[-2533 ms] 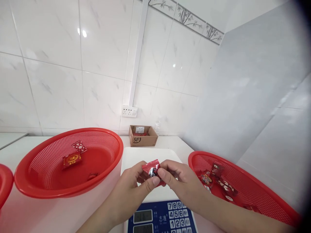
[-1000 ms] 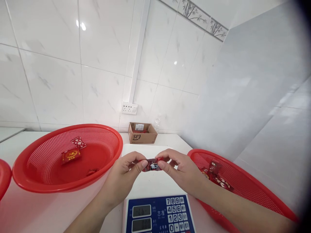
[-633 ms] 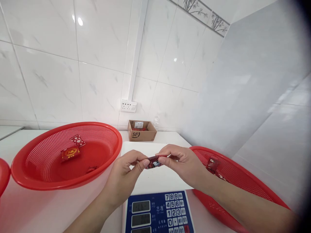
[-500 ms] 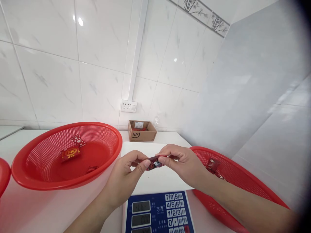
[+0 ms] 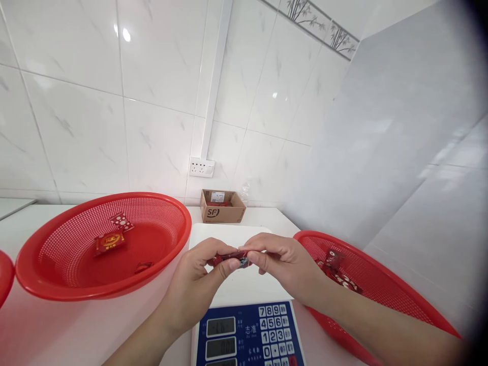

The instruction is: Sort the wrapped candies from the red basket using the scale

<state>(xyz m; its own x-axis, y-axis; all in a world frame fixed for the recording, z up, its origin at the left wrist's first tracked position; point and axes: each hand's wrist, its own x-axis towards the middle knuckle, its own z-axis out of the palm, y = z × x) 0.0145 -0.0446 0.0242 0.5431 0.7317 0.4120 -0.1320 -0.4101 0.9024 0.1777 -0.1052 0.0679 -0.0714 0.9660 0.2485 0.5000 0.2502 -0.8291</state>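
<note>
A small dark red snack packet (image 5: 229,258) is pinched between both hands, above the white pan (image 5: 244,284) of a digital scale. My left hand (image 5: 200,274) is closed on its left part, thumb in front and fingers behind. My right hand (image 5: 285,262) grips the right end between thumb and forefinger. Fingers cover much of the packet, and its print cannot be read. Below the hands is the blue keypad panel (image 5: 249,330) of the scale, with number keys and grey displays.
At left stands a red perforated basket (image 5: 102,292) with several red packets (image 5: 110,241) inside. Another red basket (image 5: 396,284) at right, partly behind my right forearm, holds red packets (image 5: 335,264). A cardboard box (image 5: 223,213) stands near the tiled wall, below a power socket (image 5: 202,166).
Both hands have shifted and the packet has turned, showing less of its printed face. My left hand covers its middle more. More packets show in the right basket.
</note>
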